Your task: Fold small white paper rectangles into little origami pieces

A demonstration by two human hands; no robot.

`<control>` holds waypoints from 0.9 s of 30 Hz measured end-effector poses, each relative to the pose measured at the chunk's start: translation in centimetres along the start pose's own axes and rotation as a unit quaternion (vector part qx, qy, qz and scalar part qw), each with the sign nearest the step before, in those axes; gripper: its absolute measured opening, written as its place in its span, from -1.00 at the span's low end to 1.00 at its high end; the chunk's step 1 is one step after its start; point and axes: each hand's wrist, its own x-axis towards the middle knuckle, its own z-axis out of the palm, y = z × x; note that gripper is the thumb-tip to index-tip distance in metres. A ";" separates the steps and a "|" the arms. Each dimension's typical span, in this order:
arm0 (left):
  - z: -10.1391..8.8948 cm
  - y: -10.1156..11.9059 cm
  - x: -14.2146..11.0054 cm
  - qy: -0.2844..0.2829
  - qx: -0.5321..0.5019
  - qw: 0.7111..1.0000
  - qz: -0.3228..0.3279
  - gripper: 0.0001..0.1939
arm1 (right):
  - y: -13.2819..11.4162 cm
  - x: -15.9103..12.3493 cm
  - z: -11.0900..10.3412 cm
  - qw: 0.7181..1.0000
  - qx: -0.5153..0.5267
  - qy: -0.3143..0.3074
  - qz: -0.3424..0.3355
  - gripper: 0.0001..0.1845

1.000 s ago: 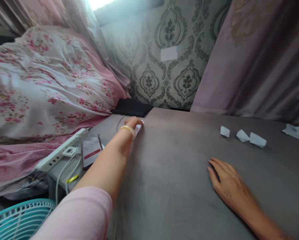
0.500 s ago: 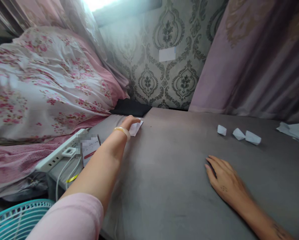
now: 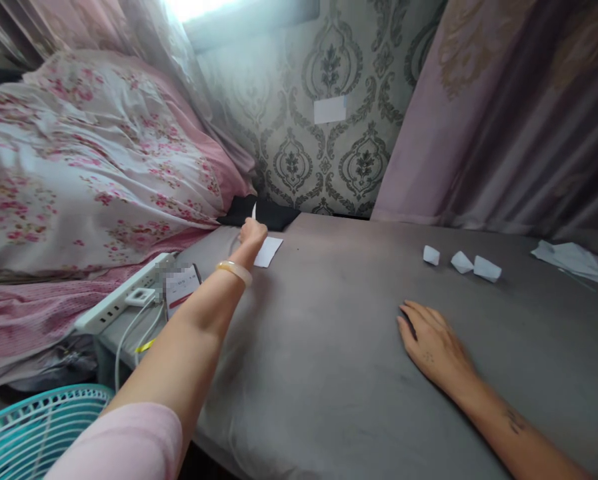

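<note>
Far out at the table's left back, my left hand [image 3: 253, 232] pinches a thin white piece of paper [image 3: 254, 211], whose narrow edge sticks up above the fingers. Just right of that hand, a white sheet of paper [image 3: 271, 252] lies flat on the grey-covered surface [image 3: 329, 333]. My right hand [image 3: 435, 343] rests palm down, its fingers stretched out and holding nothing. Beyond it stand three small folded paper pieces [image 3: 431, 255], two of them close together. Several loose white papers [image 3: 579, 263] lie at the right edge.
A black folded cloth [image 3: 266, 215] lies behind my left hand. Along the left edge are a white power strip [image 3: 123, 293] with cables, a phone [image 3: 181, 290] partly behind my forearm, and a yellow scrap [image 3: 145, 346]. A teal round grille [image 3: 43, 427] stands lower left, below floral bedding [image 3: 103, 153].
My left hand has lifted a piece of paper upright, uncovering the sheet on the surface. My right hand stays flat. The view has shifted slightly to the right.
</note>
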 end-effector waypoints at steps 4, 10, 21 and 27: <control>1.2 3.1 -2.5 0.086 -0.041 0.995 0.041 -0.62 | -0.1 -0.1 -0.2 1.000 0.011 -0.012 0.009 -0.56; 5.2 6.9 -10.8 -0.227 -0.462 0.856 0.047 -0.70 | -0.2 0.4 -1.2 0.982 0.174 -0.019 0.063 -0.60; 12.4 5.5 -17.2 -0.451 -0.493 0.718 -0.195 -0.69 | -3.0 0.9 -3.4 0.799 0.511 -0.090 0.304 -0.29; 12.5 5.3 -16.9 -0.433 -0.486 0.731 -0.205 -0.76 | -3.0 0.8 -3.5 0.780 0.543 -0.131 0.282 -0.40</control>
